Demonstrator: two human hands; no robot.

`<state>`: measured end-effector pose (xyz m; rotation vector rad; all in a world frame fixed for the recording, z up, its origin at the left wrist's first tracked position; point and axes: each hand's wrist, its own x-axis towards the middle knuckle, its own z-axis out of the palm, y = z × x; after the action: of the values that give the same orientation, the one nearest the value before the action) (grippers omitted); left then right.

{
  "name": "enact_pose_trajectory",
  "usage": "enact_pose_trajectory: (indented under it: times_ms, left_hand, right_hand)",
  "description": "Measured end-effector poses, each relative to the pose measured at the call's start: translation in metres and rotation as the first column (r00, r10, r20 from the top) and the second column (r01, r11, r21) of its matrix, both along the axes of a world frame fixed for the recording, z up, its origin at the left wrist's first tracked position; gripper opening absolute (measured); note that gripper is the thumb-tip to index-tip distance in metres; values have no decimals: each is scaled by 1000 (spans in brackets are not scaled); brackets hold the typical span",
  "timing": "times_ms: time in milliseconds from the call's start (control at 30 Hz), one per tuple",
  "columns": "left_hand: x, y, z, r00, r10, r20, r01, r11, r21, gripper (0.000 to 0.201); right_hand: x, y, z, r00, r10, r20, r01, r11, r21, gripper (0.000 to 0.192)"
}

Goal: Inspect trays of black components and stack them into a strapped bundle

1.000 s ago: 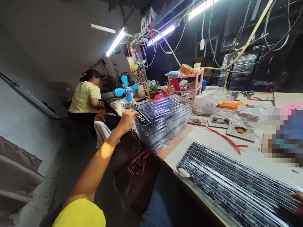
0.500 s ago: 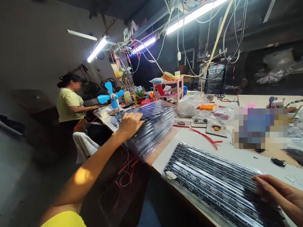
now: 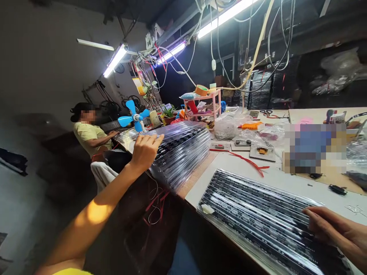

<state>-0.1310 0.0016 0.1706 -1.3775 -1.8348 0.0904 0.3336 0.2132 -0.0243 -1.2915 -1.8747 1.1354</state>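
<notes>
A tall stack of clear plastic trays (image 3: 186, 162) stands at the left, with dark strips showing near its top. My left hand (image 3: 145, 152) is closed at the stack's left end, its bent fingers over the edge of the uppermost clear plastic tray. At the front right lies another clear tray holding rows of black strips (image 3: 258, 217). My right hand (image 3: 340, 233) is above that tray's right end, thumb and forefinger close together. What they pinch, if anything, I cannot make out. A pale scrap (image 3: 207, 209) lies on the tray's left corner.
Behind are a blue-bladed fan (image 3: 134, 116), a pink rack (image 3: 215, 104) and clear plastic bags (image 3: 226, 126). Small metal fixtures (image 3: 261, 152) and red ribbon (image 3: 249, 162) lie on the white tabletop (image 3: 197, 193). Another person (image 3: 90, 133) sits at the far left. Cables (image 3: 220, 57) hang overhead.
My left hand has moved left and slightly down along the stack, and more dark strips show there. My right hand has hardly moved. The other person leans farther back.
</notes>
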Motion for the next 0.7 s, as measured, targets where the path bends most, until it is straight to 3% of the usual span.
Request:
enact_pose_trajectory:
  times_ms: [167,267,367,533,700]
  left_hand:
    - [12,-17,-8,998,34,43,-28,989,-147,42]
    - [14,-22,-6,985,149,86,-123,959,-256,56]
    - [11,-22,-8,958,254,135,-202,928,-314,55]
    - [2,-16,-24,937,223,269,-159,958,-240,63]
    - [-9,-13,-39,916,142,376,-94,985,-141,82]
  right_hand:
    - [-4,-5,9,999,44,-24,-44,999,-3,47]
    - [-3,-8,15,997,72,-30,-72,997,-12,49]
    - [-3,-10,22,997,79,3,-79,997,-15,50]
    - [-7,-21,37,985,109,131,-120,989,82,54]
    - [-12,-30,55,973,81,215,-138,954,267,42]
